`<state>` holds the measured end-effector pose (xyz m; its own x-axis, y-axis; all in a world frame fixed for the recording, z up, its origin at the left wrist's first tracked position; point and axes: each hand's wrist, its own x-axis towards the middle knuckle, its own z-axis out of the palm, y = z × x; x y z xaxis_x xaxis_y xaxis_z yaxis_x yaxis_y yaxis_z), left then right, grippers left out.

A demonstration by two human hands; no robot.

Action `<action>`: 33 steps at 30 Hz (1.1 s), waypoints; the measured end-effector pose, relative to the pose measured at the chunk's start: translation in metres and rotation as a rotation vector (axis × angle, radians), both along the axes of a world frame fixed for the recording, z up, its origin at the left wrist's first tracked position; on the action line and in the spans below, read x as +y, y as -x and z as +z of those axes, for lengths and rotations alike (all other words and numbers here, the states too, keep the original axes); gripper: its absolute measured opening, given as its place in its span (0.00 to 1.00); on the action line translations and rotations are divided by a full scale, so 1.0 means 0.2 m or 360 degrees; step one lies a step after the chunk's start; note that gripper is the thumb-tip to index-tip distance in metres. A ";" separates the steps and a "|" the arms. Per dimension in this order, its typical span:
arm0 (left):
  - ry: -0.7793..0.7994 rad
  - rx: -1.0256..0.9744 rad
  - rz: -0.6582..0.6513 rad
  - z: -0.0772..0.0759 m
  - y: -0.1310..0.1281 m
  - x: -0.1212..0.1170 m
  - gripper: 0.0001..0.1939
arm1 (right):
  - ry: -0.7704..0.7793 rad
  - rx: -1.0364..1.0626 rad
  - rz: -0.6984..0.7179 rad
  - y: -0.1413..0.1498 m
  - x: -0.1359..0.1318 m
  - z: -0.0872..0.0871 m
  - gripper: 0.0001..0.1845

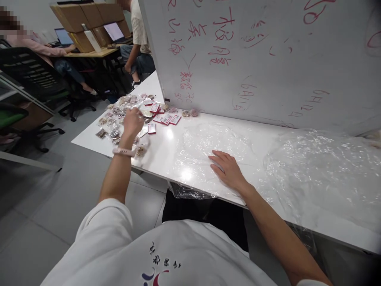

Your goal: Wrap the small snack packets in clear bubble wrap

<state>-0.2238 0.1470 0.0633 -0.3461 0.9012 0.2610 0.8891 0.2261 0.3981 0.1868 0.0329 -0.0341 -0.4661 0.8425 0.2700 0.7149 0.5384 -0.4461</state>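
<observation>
At the left end of the white table, my left hand [133,123] is over a spread of small clear packets [114,125] with brown, tan and pinkish contents. Its fingers curl downward, and whatever they hold, if anything, is hidden. Just right of it lie several small red-and-white boxes [168,118], with one box [151,128] apart, nearer me. My right hand [228,169] rests flat with fingers spread on a thin clear plastic sheet [196,149]. The wrinkled sheet drapes over the table's front edge.
A whiteboard [253,71] with red writing stands along the table's back edge. More crumpled clear plastic [327,171] covers the right side of the table [262,131]. Two people sit near a desk [101,51] with laptops and cardboard boxes. Black chairs [32,75] stand at the left.
</observation>
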 end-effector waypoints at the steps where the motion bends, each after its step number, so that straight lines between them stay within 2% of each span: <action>1: -0.0076 -0.0007 0.0071 -0.02 0.02 -0.11 0.14 | -0.0002 -0.0001 -0.0005 0.00 0.00 0.00 0.23; 4: -0.0401 0.0020 0.0297 -0.18 0.00 -0.43 0.15 | -0.0009 -0.0017 -0.0023 0.01 0.00 0.00 0.23; 6: -0.0412 0.0035 0.0295 -0.31 -0.05 -0.56 0.17 | -0.0015 -0.0033 -0.0031 0.01 0.00 0.00 0.23; 8: -0.0296 0.0043 0.0224 -0.41 -0.11 -0.62 0.19 | -0.0015 -0.0044 -0.0034 0.01 -0.01 0.00 0.23; 10: -0.0165 0.0047 0.0079 -0.45 -0.15 -0.61 0.22 | -0.0011 -0.0048 -0.0040 0.01 -0.01 0.00 0.23; 12: -0.0073 0.0064 -0.0097 -0.45 -0.15 -0.58 0.21 | -0.0001 -0.0049 -0.0044 0.01 -0.01 -0.01 0.24; 14: -0.0021 0.0110 -0.0234 -0.41 -0.15 -0.53 0.18 | 0.0015 -0.0029 -0.0045 0.02 -0.01 -0.01 0.24; 16: 0.0017 0.0127 -0.0327 -0.35 -0.16 -0.50 0.17 | 0.0059 0.0046 -0.0039 0.02 -0.01 0.00 0.24; 18: -0.0038 0.0074 -0.0393 -0.27 -0.24 -0.47 0.16 | 0.0133 0.0238 -0.0091 0.02 -0.02 0.02 0.26; 20: -0.0231 -0.0054 -0.0563 -0.20 -0.39 -0.47 0.15 | 0.0221 0.0540 -0.0256 0.00 -0.02 0.05 0.27; 22: -0.0480 -0.0208 -0.0911 -0.17 -0.62 -0.49 0.15 | 0.0270 0.0868 -0.0450 -0.01 -0.02 0.07 0.28; 24: -0.0525 -0.0280 -0.1353 -0.20 -0.89 -0.53 0.16 | 0.0268 0.1140 -0.0566 -0.03 0.00 0.06 0.28; 25: -0.0478 -0.0258 -0.1553 -0.23 -1.02 -0.55 0.15 | 0.0258 0.1243 -0.0594 -0.04 0.01 0.06 0.28; 27: -0.0293 -0.0085 -0.1815 -0.30 -1.22 -0.59 0.13 | 0.0241 0.1375 -0.0639 -0.06 0.04 0.04 0.28; 28: -0.0195 0.0034 -0.1864 -0.33 -1.29 -0.61 0.13 | 0.0237 0.1400 -0.0665 -0.07 0.06 0.03 0.28; 30: -0.0088 0.0215 -0.1863 -0.35 -1.32 -0.65 0.15 | 0.0188 0.1379 -0.0713 -0.08 0.05 0.06 0.27; 33: -0.0219 0.0221 -0.1729 -0.30 -1.18 -0.75 0.31 | -0.0049 0.1218 -0.0728 -0.12 -0.06 0.16 0.24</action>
<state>0.0129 -0.0030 0.0033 0.6527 0.6678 0.3577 0.6265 -0.7413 0.2409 0.2116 0.0205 -0.0030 0.2316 0.8890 0.3949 0.3748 0.2931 -0.8796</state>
